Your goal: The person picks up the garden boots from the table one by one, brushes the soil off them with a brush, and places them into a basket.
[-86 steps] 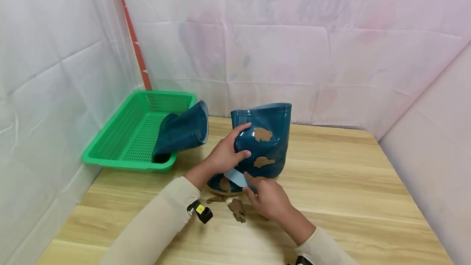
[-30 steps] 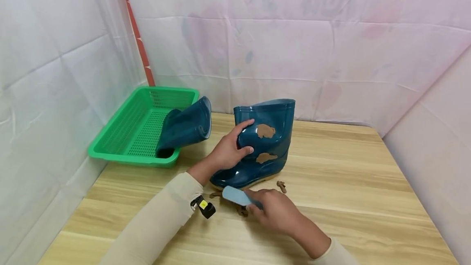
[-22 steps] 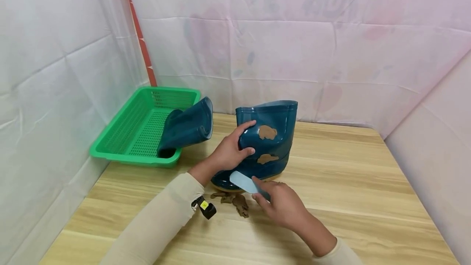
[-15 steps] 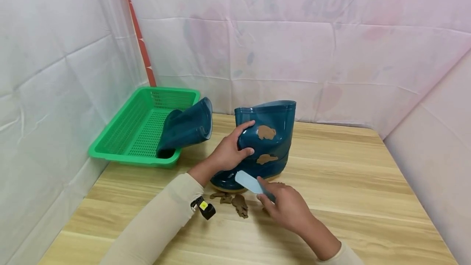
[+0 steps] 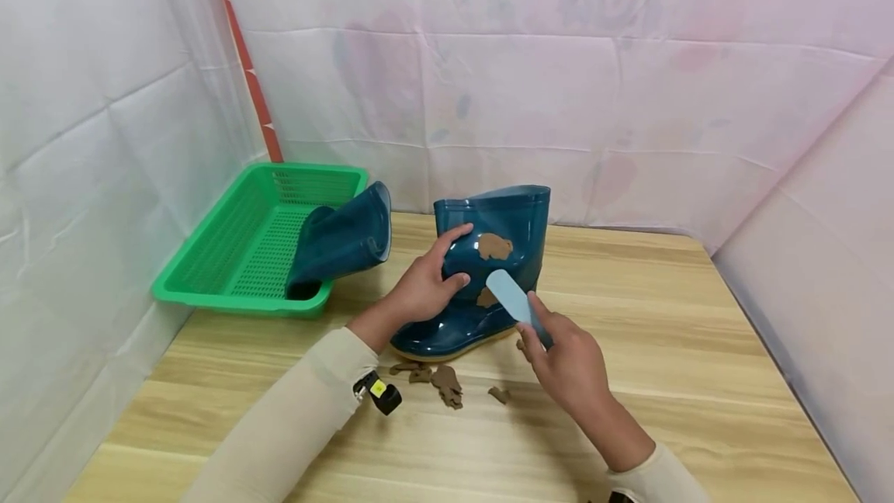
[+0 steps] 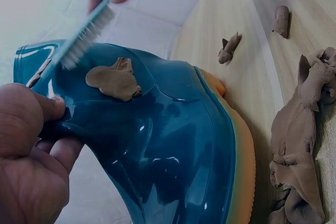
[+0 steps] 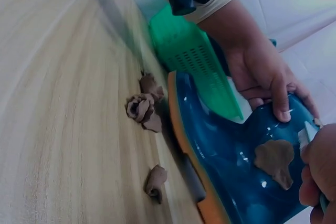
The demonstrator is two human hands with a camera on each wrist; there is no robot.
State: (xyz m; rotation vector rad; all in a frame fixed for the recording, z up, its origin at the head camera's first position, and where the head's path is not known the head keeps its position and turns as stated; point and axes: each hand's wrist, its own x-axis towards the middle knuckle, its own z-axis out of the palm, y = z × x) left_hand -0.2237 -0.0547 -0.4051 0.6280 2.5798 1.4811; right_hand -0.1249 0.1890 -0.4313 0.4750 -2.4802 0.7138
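Gripping brush (image 5: 509, 297), now higher along boot (image 6: 170, 140)

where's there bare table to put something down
Bare table stretches from the right hand to the right edge; another patch lies between the forearms, nearer than the brown lumps. Crowded: around the upright boot and green basket.

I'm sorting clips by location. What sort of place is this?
Probably a makeshift recording booth, though the wider room is out of view. Pale printed sheeting closes in the wood-grain tabletop at the back and both sides, and a camera is strapped at the left wrist.
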